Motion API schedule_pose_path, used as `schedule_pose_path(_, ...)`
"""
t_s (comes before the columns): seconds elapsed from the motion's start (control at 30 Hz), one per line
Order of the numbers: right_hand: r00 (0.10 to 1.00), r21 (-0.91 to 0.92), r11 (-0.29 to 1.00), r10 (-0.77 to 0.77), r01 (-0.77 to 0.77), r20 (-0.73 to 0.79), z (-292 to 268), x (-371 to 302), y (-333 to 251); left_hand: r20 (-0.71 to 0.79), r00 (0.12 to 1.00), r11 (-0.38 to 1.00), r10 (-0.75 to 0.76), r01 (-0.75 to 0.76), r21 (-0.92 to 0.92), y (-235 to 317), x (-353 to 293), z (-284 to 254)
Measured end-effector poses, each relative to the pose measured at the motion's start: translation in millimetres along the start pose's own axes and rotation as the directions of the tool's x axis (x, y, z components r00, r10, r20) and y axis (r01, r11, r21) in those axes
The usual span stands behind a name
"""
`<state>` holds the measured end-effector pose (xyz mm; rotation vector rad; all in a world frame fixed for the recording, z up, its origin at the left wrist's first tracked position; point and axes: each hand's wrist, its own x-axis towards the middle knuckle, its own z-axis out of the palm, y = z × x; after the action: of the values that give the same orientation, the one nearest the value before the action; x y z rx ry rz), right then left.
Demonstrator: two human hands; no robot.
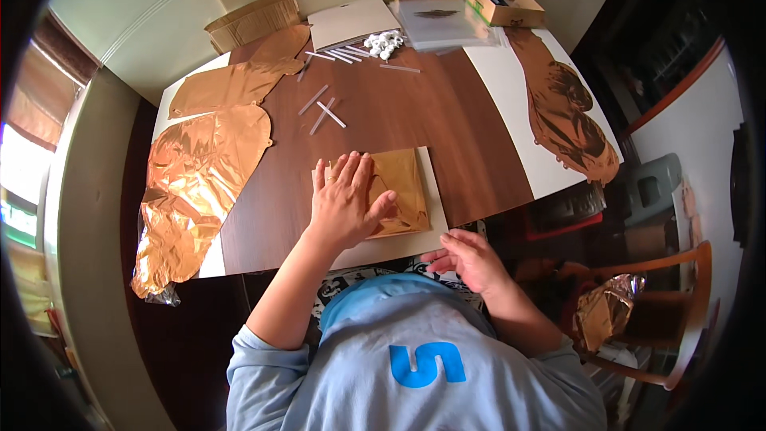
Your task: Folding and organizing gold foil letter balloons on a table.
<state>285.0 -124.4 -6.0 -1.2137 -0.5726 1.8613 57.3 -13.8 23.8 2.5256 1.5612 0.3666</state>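
A folded piece of copper-gold foil (403,183), flat and roughly square, lies on a white board (435,215) at the table's near edge. My left hand (345,199) rests flat on the foil's left part, fingers stretched out and thumb spread to the right. Just off the board's near right corner is my right hand (471,259). Its fingers are loosely bent and apart, with nothing seen in them; whether a fingertip touches the corner, I cannot tell.
Flat foil balloons lie at the left (207,175) and right (562,112) of the brown-and-white table (447,112). Thin white sticks (331,113) and a pile of small white pieces (384,44) sit farther back. Behind are clear plastic sheets (443,24) and a small box (511,8). A wooden chair (698,303) holds crumpled foil.
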Motion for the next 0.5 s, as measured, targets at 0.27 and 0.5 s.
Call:
schedule_pose_path(0.27,0.998,-0.259,0.964,-0.065,0.06,-0.008,-26,-36,-31,0.007,1.0,0.998,0.014,-0.014,-0.053,-9,-12,5)
schedule_pose_path(0.5,0.889,-0.498,0.838,-0.384,0.222,-0.249,-136,-84,-134,-0.053,0.997,0.998,0.05,-0.053,-0.045,-12,-20,19)
